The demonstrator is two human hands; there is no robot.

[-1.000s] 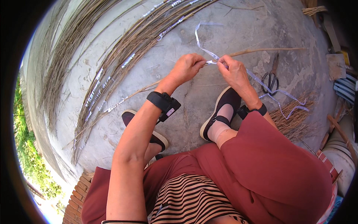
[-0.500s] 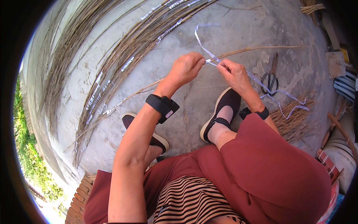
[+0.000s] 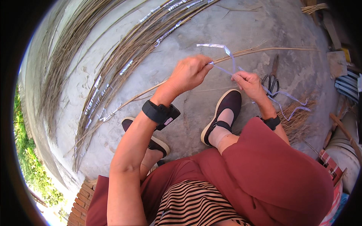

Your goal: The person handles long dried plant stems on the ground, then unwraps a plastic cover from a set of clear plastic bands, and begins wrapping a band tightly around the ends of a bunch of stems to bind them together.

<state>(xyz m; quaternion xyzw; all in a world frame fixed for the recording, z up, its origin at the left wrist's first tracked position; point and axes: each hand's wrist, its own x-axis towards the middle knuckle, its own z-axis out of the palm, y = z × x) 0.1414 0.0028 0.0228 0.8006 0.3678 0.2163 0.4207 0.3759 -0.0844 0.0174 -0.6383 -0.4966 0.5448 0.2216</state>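
Well inside the left edge of the concrete floor [image 3: 181, 126], the left hand [image 3: 191, 72] clamps sticks [image 3: 241, 53] jutting out both sides; the right hand [image 3: 249, 80] pinches ribbon [image 3: 227, 50].

Your long, thin brown sticks [image 3: 247, 51] slant up from left to right. Your shiny, pale purple strip [image 3: 227, 49] crosses them, with one part straight and its loose end bent.

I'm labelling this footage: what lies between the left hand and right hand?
In the head view, a thin stretch of pale ribbon runs from the left hand to the right hand.
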